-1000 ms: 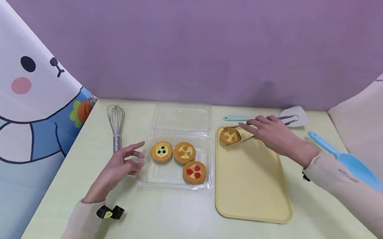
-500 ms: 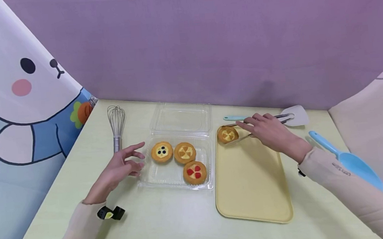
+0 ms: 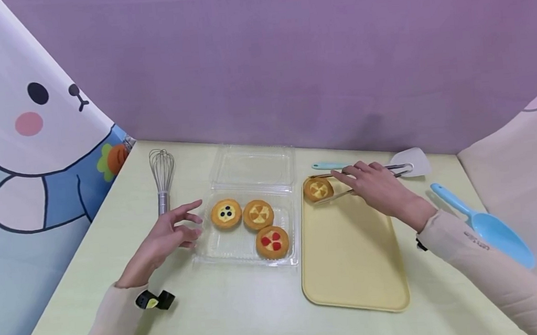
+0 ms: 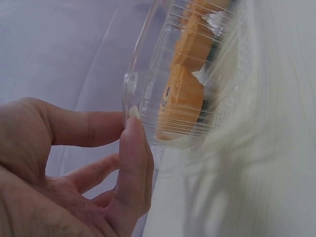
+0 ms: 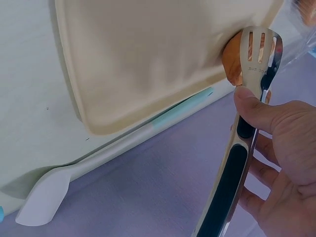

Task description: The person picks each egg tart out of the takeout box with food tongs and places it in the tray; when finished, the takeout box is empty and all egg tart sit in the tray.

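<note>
Tart (image 3: pixel 318 190): is lying in the far left corner of the yellow tray (image 3: pixel 351 261), between the ends of the tongs (image 5: pixel 227 173); whether they are squeezing it, I cannot tell.
Right hand (image 3: pixel 376 188): fingers are holding the tongs, presumably keeping skin off the pastry.
Left hand (image 3: pixel 162 239): fingers are pinching the left rim of the clear container (image 3: pixel 234 246), seemingly steadying it.
Three tarts (image 3: pixel 258 214): are sitting inside, toppings up, likely staying unsmeared.
Spatula (image 3: pixel 412 162): is lying behind the tray.

Bright and evenly lit in the head view, with soft shadows on the worktop (image 3: pixel 242 317) and tray (image 3: pixel 352 271), and glints on the clear container (image 3: pixel 232 244). Dimmer, bluish and softer in both wrist views.
</note>
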`<action>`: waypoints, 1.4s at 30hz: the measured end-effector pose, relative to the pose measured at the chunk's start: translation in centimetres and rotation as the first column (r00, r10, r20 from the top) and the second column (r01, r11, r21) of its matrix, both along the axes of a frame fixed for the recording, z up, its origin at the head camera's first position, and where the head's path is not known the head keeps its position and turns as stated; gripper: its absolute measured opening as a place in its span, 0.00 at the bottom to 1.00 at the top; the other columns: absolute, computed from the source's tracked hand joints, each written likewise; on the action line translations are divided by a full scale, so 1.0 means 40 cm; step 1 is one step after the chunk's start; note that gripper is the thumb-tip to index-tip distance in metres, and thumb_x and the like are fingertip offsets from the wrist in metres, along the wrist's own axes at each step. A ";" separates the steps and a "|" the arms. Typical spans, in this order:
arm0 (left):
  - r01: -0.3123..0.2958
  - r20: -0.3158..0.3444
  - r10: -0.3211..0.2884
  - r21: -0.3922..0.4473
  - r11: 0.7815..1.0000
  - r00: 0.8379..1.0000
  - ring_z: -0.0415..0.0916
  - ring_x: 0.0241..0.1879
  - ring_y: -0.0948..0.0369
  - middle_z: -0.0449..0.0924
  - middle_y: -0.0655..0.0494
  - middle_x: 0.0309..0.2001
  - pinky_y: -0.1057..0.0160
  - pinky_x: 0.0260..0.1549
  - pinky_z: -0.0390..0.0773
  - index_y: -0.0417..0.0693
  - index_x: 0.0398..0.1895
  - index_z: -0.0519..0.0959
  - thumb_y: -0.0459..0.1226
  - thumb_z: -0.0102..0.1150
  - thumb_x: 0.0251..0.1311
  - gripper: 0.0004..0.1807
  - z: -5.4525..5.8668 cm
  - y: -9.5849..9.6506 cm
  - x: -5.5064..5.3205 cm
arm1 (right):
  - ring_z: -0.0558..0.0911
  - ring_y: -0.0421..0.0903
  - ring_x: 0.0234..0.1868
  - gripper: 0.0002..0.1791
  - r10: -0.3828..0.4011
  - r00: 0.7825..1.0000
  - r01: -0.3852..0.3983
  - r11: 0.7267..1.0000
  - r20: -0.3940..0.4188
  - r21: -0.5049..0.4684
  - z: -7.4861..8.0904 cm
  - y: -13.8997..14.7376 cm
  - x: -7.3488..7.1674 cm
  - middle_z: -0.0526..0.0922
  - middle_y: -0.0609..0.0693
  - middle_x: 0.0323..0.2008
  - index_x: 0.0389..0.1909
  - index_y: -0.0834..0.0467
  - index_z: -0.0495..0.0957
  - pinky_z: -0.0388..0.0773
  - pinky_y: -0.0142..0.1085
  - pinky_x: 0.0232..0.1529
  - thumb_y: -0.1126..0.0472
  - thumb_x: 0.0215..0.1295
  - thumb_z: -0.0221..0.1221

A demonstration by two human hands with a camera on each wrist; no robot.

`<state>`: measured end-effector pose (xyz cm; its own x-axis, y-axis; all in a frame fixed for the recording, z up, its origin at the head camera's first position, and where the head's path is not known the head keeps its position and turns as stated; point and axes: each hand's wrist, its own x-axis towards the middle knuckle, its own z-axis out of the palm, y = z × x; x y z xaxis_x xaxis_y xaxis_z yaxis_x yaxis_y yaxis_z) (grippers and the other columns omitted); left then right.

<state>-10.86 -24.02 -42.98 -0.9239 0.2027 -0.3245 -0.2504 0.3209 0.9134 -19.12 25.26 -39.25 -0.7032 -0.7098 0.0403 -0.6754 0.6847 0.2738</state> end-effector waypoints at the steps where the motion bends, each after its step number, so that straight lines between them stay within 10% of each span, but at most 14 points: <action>1: -0.001 0.001 0.001 0.000 1.000 1.000 0.80 0.33 0.64 0.71 0.34 0.60 0.65 0.34 0.86 0.46 0.83 0.58 0.26 0.60 0.63 0.43 0.000 0.000 0.000 | 0.80 0.56 0.58 0.38 0.001 1.000 -0.001 1.000 0.000 -0.005 -0.002 0.000 0.000 0.82 0.56 0.61 0.75 0.53 0.71 0.79 0.50 0.47 0.60 0.63 0.71; 42: 0.004 -0.008 -0.004 0.003 1.000 1.000 0.83 0.36 0.60 0.71 0.32 0.61 0.64 0.36 0.87 0.45 0.83 0.57 0.26 0.60 0.64 0.43 -0.007 -0.003 -0.003 | 0.81 0.56 0.62 0.41 0.049 0.999 -0.043 0.971 0.021 -0.236 0.069 -0.104 0.082 0.81 0.53 0.63 0.78 0.53 0.66 0.82 0.54 0.54 0.54 0.65 0.71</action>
<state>-10.99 -24.15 -43.28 -0.9258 0.2072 -0.3162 -0.2417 0.3186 0.9166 -15.85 21.10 -36.51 -0.6732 -0.7141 0.1919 -0.7126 0.6958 0.0896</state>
